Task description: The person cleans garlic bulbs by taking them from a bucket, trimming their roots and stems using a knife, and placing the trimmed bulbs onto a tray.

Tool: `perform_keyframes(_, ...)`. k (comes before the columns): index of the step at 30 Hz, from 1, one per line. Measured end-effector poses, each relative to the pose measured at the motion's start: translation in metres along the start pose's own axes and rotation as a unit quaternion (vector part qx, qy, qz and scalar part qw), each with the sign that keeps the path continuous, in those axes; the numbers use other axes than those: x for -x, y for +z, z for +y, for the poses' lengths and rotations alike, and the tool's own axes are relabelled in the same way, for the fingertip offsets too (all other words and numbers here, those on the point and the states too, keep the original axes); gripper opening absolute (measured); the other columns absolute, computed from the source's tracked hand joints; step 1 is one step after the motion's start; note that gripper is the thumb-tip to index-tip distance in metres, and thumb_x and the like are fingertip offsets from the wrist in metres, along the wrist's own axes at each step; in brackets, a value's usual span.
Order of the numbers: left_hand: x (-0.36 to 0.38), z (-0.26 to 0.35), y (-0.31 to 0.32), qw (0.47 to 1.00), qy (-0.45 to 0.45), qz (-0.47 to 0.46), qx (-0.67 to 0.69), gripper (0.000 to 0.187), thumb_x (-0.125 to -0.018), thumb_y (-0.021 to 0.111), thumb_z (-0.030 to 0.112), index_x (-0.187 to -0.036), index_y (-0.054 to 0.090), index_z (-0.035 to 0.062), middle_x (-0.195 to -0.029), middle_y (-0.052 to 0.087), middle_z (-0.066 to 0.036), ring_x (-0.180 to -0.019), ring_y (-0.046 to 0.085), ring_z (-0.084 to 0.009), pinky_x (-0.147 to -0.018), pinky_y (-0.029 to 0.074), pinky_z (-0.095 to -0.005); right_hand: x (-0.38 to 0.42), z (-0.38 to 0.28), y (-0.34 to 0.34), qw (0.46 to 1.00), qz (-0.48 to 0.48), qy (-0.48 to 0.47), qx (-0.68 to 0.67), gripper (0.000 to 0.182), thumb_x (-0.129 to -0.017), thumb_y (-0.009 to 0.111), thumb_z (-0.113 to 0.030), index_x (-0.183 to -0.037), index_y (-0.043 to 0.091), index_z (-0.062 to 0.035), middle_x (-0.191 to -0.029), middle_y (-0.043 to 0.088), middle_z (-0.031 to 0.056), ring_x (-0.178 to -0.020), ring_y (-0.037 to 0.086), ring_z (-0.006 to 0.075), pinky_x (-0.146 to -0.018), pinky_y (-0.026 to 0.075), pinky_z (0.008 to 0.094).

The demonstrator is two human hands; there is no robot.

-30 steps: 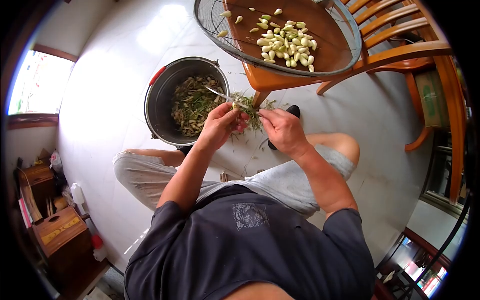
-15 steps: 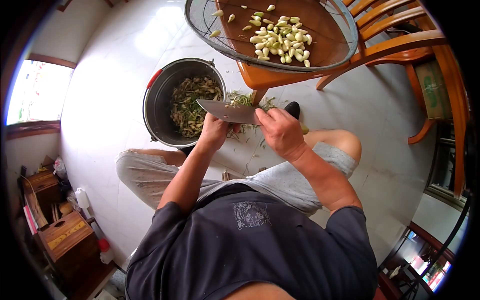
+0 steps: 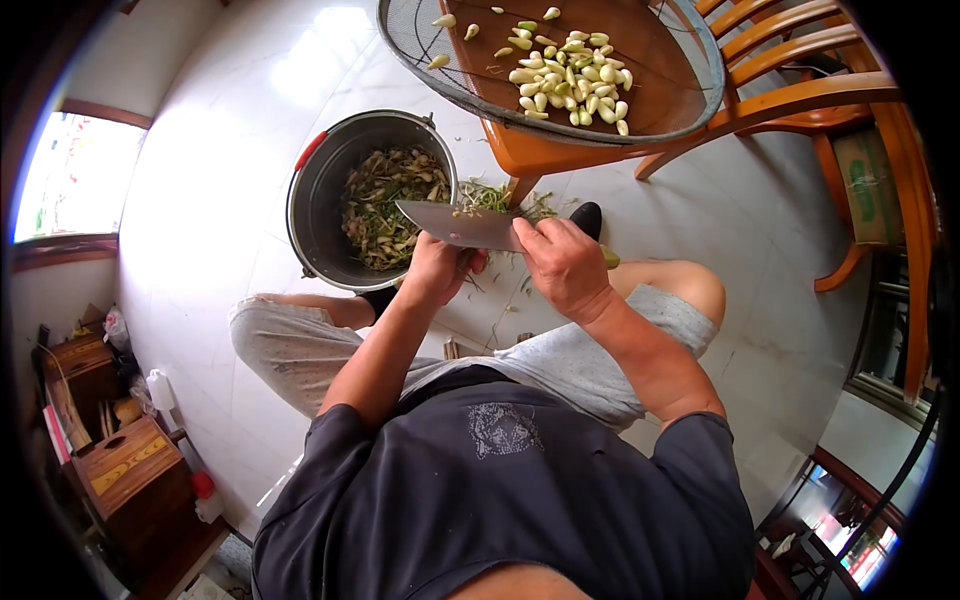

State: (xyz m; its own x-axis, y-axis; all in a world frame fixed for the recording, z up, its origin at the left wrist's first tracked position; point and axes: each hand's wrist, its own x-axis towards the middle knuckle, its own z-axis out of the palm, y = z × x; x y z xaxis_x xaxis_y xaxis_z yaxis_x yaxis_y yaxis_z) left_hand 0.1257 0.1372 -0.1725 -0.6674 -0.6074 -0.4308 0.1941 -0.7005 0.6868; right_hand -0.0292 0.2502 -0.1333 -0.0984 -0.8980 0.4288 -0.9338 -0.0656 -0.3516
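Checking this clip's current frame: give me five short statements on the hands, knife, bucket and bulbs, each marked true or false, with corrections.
1. The right hand grips the knife. True.
2. The blade lies on the floor. False: it is held up off the floor, by the left hand.
3. The bucket contains plant scraps. True.
4. The pale bulbs are inside the bucket. False: they lie in the mesh basket, over the chair seat.
5. The grip on the bucket's handle is blue. False: it is red.
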Motion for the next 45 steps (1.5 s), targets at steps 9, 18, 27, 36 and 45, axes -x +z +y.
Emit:
perform_keyframes(9,0.0,-0.001,-0.003,0.986,0.09,-0.037,-0.138,0.017,-0.093,0.048,0.008,-0.089,0.06,-0.0035,-0.067,0.057,-0.007,-0.052,0.05,-0.0131,-0.047,0.04,-0.0248,0.002,0.001,-0.002,1.0,-0.009,0.001,-0.012,0.022,-0.077,0.065,-0.006,-0.099,0.063,-0.0029,-0.07,0.052,0.0076,-0.067,0.057,0.0245,-0.058,0.047,0.0329)
perform_keyframes(18,0.0,0.0,-0.009,0.98,0.073,-0.051,-0.178,0.019,-0.094,0.051,0.014,-0.095,0.06,-0.0029,-0.068,0.057,-0.006,-0.055,0.051,-0.0116,-0.05,0.04,-0.0235,0.007,0.005,0.002,0.998,-0.02,0.045,-0.046,0.019,-0.078,0.062,-0.006,-0.096,0.064,-0.0029,-0.069,0.053,0.0101,-0.066,0.057,0.0285,-0.059,0.048,0.0366)
perform_keyframes(27,-0.001,0.007,-0.009,0.979,0.08,-0.106,-0.155,0.028,-0.095,0.053,0.018,-0.114,0.053,-0.002,-0.076,0.06,-0.007,-0.065,0.054,-0.0127,-0.062,0.044,-0.0255,0.012,0.028,-0.004,0.955,-0.167,0.241,-0.05,0.019,-0.082,0.054,-0.014,-0.091,0.066,-0.0026,-0.083,0.065,0.0187,-0.081,0.062,0.0348,-0.073,0.05,0.0431)
perform_keyframes(36,-0.003,0.008,-0.012,0.982,0.088,-0.089,-0.143,0.028,-0.094,0.054,0.018,-0.112,0.054,-0.0034,-0.087,0.065,-0.011,-0.071,0.058,-0.0148,-0.068,0.047,-0.0272,0.001,0.017,-0.003,0.975,-0.042,0.154,-0.155,0.018,-0.078,0.061,-0.006,-0.095,0.066,-0.002,-0.075,0.061,0.0155,-0.07,0.059,0.0328,-0.065,0.048,0.0398)
perform_keyframes(45,-0.005,-0.002,-0.011,0.987,0.088,-0.067,-0.115,0.018,-0.091,0.055,0.009,-0.102,0.063,-0.0028,-0.082,0.064,-0.006,-0.066,0.057,-0.0123,-0.061,0.046,-0.0246,-0.004,0.001,-0.007,0.998,-0.007,0.018,-0.064,0.028,-0.073,0.067,-0.002,-0.1,0.064,-0.0042,-0.074,0.056,0.0082,-0.069,0.058,0.0256,-0.06,0.048,0.0344)
